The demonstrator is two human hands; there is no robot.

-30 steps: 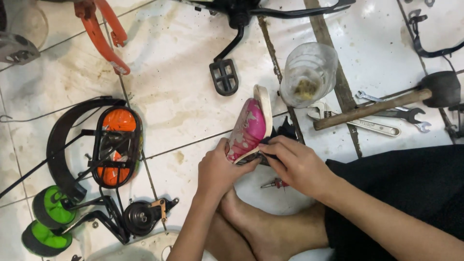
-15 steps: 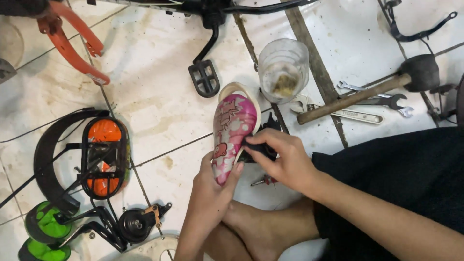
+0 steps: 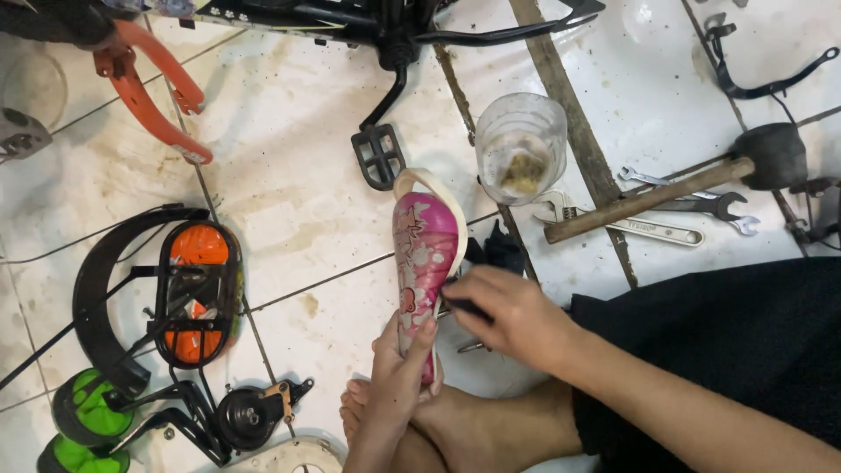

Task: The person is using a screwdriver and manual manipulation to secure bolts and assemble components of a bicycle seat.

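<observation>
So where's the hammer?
In the head view, the hammer lies on the tiled floor at upper right, across the wrenches, right of the plastic cup.
</observation>
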